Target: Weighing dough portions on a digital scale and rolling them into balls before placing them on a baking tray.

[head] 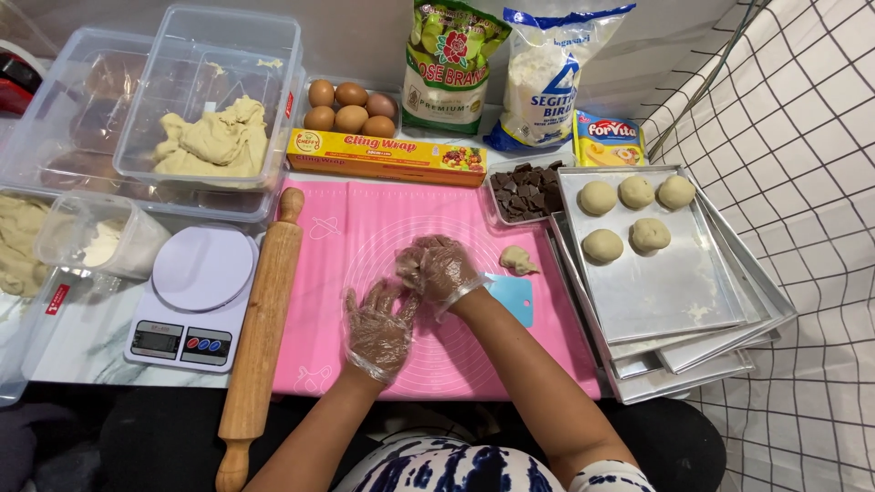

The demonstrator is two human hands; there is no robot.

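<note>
Both gloved hands meet over the pink mat (365, 237). The right hand (437, 271) is cupped and curled shut, fingers folded over something that stays hidden inside, so what it grips cannot be told. The left hand (378, 328) lies flatter, palm up and fingers spread, touching the right. A small dough lump (518, 261) sits just beside the right hand, near a blue scraper (512, 296) half covered by the forearm. Five dough balls (635, 192) rest on the top metal tray (674, 292). The rolling pin (262, 333) runs off the bottom edge.

Home kitchen counter, rolling pin (260, 319), eggs (351, 107), baking trays (674, 292)
</note>
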